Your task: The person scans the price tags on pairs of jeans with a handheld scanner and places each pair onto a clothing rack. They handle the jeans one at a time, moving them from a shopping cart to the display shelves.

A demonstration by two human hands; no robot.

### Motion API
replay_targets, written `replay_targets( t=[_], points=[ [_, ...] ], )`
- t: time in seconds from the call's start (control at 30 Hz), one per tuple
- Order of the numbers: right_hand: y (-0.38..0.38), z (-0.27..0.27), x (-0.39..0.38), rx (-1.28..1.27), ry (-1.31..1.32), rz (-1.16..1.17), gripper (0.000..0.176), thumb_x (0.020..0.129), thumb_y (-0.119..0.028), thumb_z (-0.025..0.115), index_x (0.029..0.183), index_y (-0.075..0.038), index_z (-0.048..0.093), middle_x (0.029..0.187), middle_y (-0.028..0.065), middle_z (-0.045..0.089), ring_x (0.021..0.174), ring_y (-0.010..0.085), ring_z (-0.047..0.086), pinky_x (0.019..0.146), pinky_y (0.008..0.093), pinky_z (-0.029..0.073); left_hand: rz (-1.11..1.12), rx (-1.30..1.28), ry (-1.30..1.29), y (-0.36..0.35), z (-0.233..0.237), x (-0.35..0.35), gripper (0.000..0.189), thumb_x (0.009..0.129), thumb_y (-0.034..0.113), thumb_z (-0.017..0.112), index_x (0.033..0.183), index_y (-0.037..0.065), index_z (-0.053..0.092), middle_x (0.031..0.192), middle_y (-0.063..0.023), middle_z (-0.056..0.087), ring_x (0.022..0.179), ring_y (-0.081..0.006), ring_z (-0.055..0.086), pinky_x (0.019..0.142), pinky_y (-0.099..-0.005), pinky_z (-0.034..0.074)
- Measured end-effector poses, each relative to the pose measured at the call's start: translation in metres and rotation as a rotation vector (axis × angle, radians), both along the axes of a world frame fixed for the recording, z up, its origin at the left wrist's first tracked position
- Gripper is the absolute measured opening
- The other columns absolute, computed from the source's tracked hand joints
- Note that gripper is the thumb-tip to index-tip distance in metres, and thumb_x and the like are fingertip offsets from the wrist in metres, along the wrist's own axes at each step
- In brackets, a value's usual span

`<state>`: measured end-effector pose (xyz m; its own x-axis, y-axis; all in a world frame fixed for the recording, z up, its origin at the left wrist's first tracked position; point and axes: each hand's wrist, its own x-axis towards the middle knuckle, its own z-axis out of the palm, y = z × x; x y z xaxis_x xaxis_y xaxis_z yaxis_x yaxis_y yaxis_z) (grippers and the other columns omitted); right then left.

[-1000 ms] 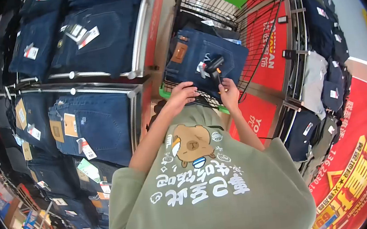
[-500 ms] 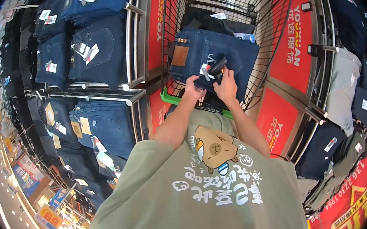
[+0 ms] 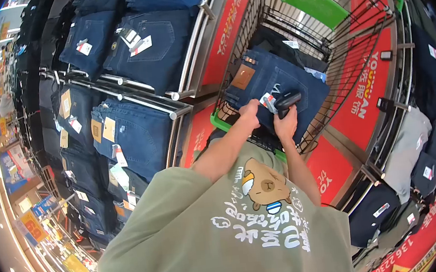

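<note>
Folded dark blue jeans (image 3: 296,72) with a brown waist patch (image 3: 243,76) lie on top of other clothes in a wire shopping cart (image 3: 221,115). My left hand (image 3: 250,114) is closed, its fingers pinched at the edge of a white and red price tag (image 3: 267,101) on the jeans. Wrapped in my right hand (image 3: 286,124) is a black handheld barcode scanner (image 3: 287,102), held over the jeans just right of the tag. Darker garments (image 3: 285,44) show beneath, toward the cart's far end.
On the left, metal racks (image 3: 179,95) hold stacks of folded jeans (image 3: 150,47) with tags. More folded clothes, including grey trousers (image 3: 407,142), fill shelves on the right. Red printed panels (image 3: 366,83) flank the cart. A green plate (image 3: 315,3) is fixed on its far part.
My view has turned, so the cart now appears tilted and farther right. The scanner has swung toward the right and lies more level. My left hand has moved up to the tag.
</note>
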<state>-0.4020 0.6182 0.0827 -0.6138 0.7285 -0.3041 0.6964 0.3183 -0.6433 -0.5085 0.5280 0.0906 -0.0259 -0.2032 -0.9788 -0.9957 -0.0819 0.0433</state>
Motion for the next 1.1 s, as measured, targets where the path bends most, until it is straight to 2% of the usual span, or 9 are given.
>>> replay_targets(
  t=[0.37,0.5,0.7,0.77,0.83,0.87,0.93,1.03,1.1],
  points=[
    [0.000,-0.016,0.000,0.009,0.064,-0.001,0.053,0.070,-0.010,0.070,0.116,-0.003,0.046,0.110,0.0221,0.057,0.105,0.0418,0.055,0.089,0.0456,0.043,0.322,0.262,0.029,-0.038,-0.111,0.009,0.030,0.078,0.025,0.067,0.105,0.013,0.061,0.105,-0.0047,0.065,0.101,-0.0211,0.058,0.090,-0.0396,0.040],
    [-0.002,-0.005,-0.002,-0.055,0.124,-0.073,0.048,0.069,-0.008,0.068,0.111,-0.002,0.048,0.100,0.0219,0.062,0.097,0.0430,0.058,0.085,0.0448,0.045,0.238,0.122,0.219,-0.021,-0.064,0.021,0.067,0.070,0.016,0.077,0.127,0.007,0.044,0.117,-0.0085,0.060,0.103,-0.0261,0.059,0.090,-0.0450,0.040],
    [-0.007,-0.008,-0.001,0.000,0.057,-0.044,0.050,0.071,-0.013,0.068,0.115,-0.002,0.047,0.103,0.0244,0.063,0.100,0.0433,0.058,0.085,0.0465,0.045,0.103,0.229,0.097,-0.064,-0.109,0.014,0.057,0.075,0.023,0.071,0.123,0.005,0.048,0.117,-0.0120,0.058,0.105,-0.0236,0.057,0.093,-0.0423,0.045],
    [-0.004,0.010,-0.007,-0.029,0.005,-0.079,0.053,0.072,-0.014,0.068,0.118,-0.003,0.046,0.102,0.0253,0.063,0.099,0.0449,0.058,0.085,0.0482,0.045,-0.423,0.223,0.071,-0.079,-0.047,-0.009,0.051,0.078,0.026,0.066,0.120,0.003,0.051,0.118,-0.0147,0.058,0.110,-0.0275,0.055,0.095,-0.0405,0.044],
    [0.001,0.028,-0.016,0.105,0.040,-0.068,0.054,0.071,-0.014,0.068,0.119,-0.003,0.046,0.100,0.0256,0.063,0.097,0.0452,0.059,0.084,0.0491,0.045,-1.234,-0.100,0.687,-0.088,0.038,-0.013,0.035,0.077,0.022,0.064,0.104,0.001,0.059,0.102,-0.0158,0.062,0.101,-0.0306,0.057,0.088,-0.0403,0.047],
    [0.005,0.033,-0.022,0.152,0.031,-0.049,0.060,0.071,-0.014,0.069,0.124,-0.004,0.043,0.100,0.0260,0.063,0.098,0.0454,0.059,0.084,0.0485,0.046,-1.227,-0.107,0.715,-0.098,0.042,-0.013,0.035,0.077,0.022,0.064,0.104,0.001,0.059,0.102,-0.0158,0.062,0.101,-0.0306,0.057,0.088,-0.0403,0.047],
    [0.019,0.026,-0.032,0.121,-0.030,0.024,0.065,0.070,-0.013,0.070,0.127,-0.005,0.040,0.101,0.0260,0.063,0.097,0.0456,0.059,0.085,0.0480,0.046,-1.628,-0.168,1.467,-0.120,0.048,-0.018,0.021,0.074,0.018,0.062,0.089,0.002,0.061,0.083,-0.0139,0.062,0.086,-0.0314,0.059,0.080,-0.0422,0.047],
    [0.036,-0.005,-0.012,-0.008,-0.128,0.166,0.083,0.067,-0.016,0.075,0.138,-0.009,0.032,0.116,0.0228,0.057,0.107,0.0421,0.055,0.094,0.0434,0.044,-1.813,0.099,1.675,-0.146,0.014,-0.023,0.015,0.076,0.017,0.058,0.081,0.003,0.060,0.075,-0.0108,0.058,0.078,-0.0305,0.058,0.076,-0.0428,0.046],
    [0.031,0.008,0.000,0.066,-0.153,0.239,0.082,0.069,-0.017,0.075,0.139,-0.008,0.033,0.119,0.0203,0.051,0.111,0.0388,0.050,0.096,0.0415,0.042,-2.156,0.154,1.417,-0.155,0.019,-0.018,0.026,0.083,0.026,0.055,0.090,0.002,0.062,0.086,-0.0116,0.064,0.087,-0.0297,0.061,0.085,-0.0428,0.043]
  ],
)
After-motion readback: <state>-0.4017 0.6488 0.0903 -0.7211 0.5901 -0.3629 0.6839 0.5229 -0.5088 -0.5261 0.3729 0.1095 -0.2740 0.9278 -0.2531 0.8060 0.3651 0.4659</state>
